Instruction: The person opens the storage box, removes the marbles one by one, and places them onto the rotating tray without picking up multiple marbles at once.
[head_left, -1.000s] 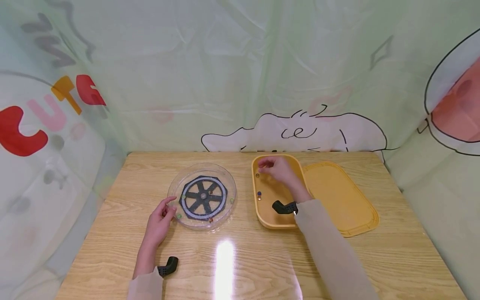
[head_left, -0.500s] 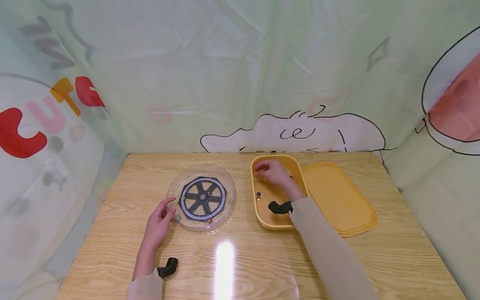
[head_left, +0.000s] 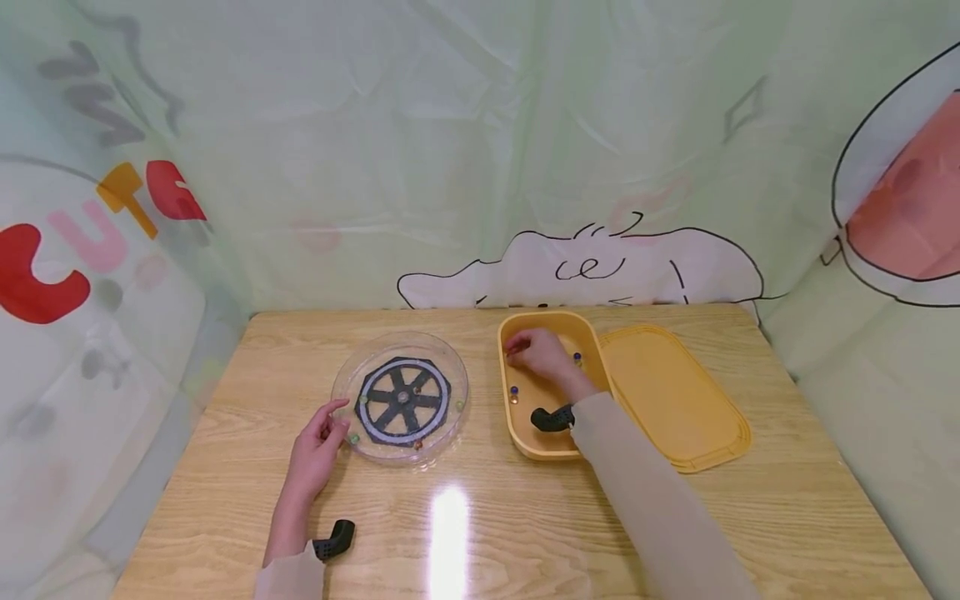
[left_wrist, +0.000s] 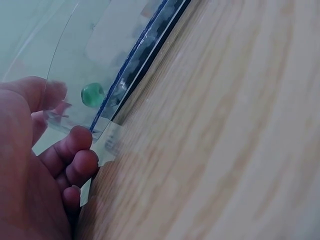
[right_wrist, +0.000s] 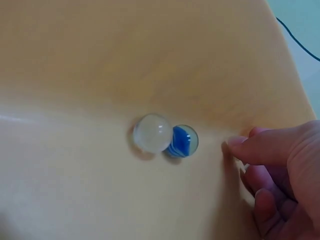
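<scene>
My left hand (head_left: 313, 454) holds the near-left edge of a clear round dish (head_left: 456, 375), with fingers on both sides of its wall. A dark six-spoked wheel pattern (head_left: 378, 414) shows in the dish, with several glass marbles around it. One is the green marble (left_wrist: 92, 95), close to my left fingers. My right hand (head_left: 542, 354) is inside the yellow tray (head_left: 540, 437), thumb and fingers together at its left wall; I cannot tell whether a marble is between them. Beside that hand lie a clear whitish marble (right_wrist: 152, 133) and a blue-swirled marble (right_wrist: 183, 141), side by side.
A yellow lid (head_left: 682, 400) lies flat to the right of the tray. Another blue marble (head_left: 513, 390) sits by the tray's left wall. The wooden table (head_left: 390, 533) ends at a printed curtain (head_left: 360, 167) behind.
My right hand has moved left and lower inside the tray, covering a small marble seen earlier by the left wall. A blue marble right of it has come into sight. The left hand stays put.
</scene>
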